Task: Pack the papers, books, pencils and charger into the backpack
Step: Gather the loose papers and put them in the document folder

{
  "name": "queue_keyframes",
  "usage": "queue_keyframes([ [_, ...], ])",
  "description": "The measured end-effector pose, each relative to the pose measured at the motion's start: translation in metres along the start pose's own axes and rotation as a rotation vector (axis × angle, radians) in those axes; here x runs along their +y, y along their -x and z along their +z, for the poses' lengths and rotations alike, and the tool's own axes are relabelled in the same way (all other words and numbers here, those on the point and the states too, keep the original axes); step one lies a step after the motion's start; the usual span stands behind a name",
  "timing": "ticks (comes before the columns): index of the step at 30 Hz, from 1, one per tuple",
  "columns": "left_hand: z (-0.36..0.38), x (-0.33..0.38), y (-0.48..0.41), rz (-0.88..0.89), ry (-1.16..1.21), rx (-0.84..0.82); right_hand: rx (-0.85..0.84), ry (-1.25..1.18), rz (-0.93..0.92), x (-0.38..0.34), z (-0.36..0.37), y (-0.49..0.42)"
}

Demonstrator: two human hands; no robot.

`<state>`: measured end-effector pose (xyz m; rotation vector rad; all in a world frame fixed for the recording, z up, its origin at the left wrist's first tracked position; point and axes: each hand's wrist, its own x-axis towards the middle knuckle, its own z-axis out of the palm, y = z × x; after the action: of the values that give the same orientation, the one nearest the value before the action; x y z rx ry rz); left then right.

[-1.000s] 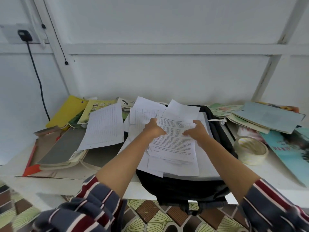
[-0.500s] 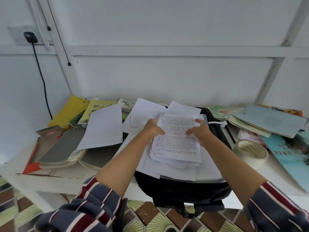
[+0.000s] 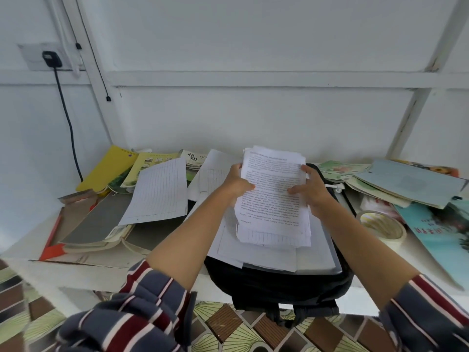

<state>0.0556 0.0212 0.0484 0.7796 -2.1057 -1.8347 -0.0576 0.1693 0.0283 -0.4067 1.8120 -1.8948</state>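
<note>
A stack of printed white papers point(image 3: 272, 196) is lifted and tilted upright above the black backpack point(image 3: 274, 285), which lies flat on the white table. My left hand point(image 3: 237, 182) grips the stack's left edge. My right hand point(image 3: 311, 190) grips its right edge. More loose sheets point(image 3: 253, 255) lie flat on the backpack under the stack. A lined sheet point(image 3: 158, 191) rests on books at the left. A black charger point(image 3: 52, 59) is plugged into the wall socket at upper left, its cable hanging down.
A yellow folder point(image 3: 106, 167) and green books point(image 3: 149, 163) lie at the back left, a grey notebook point(image 3: 101, 219) in front. A tape roll point(image 3: 383, 226) sits right of the backpack. Blue-grey booklets point(image 3: 408, 182) pile at the right. The table edge point(image 3: 76, 273) runs near me.
Both hands have gathered the papers into one stack and raised it from lying on the backpack to a more upright tilt. The camera has moved a little closer.
</note>
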Motion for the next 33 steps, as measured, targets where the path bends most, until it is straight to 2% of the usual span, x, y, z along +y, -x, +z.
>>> queue_keyframes([
  [5, -0.002, 0.014, 0.004, 0.118, 0.146, -0.074, -0.024, -0.075, -0.098, -0.014, -0.013, 0.004],
  [8, 0.0, 0.018, 0.008, 0.307, 0.136, -0.088, -0.041, -0.209, -0.256, -0.015, -0.018, 0.011],
  [12, 0.006, 0.021, 0.017, 0.555, -0.055, -0.048, -0.022, -0.255, -0.516, -0.016, -0.012, 0.02],
  [14, 0.007, 0.017, 0.015, 0.61, -0.123, -0.01, 0.002, -0.26, -0.561, -0.017, -0.008, 0.022],
  [26, 0.007, -0.029, 0.012, 0.49, -0.182, -0.047, -0.176, 0.013, -0.487, 0.021, -0.023, 0.016],
  [29, 0.011, -0.032, 0.011, 0.482, -0.209, -0.035, -0.18, 0.059, -0.485, 0.024, -0.023, 0.014],
  [33, 0.015, -0.006, 0.016, 0.48, -0.178, -0.011, -0.113, -0.012, -0.457, 0.007, -0.021, 0.011],
])
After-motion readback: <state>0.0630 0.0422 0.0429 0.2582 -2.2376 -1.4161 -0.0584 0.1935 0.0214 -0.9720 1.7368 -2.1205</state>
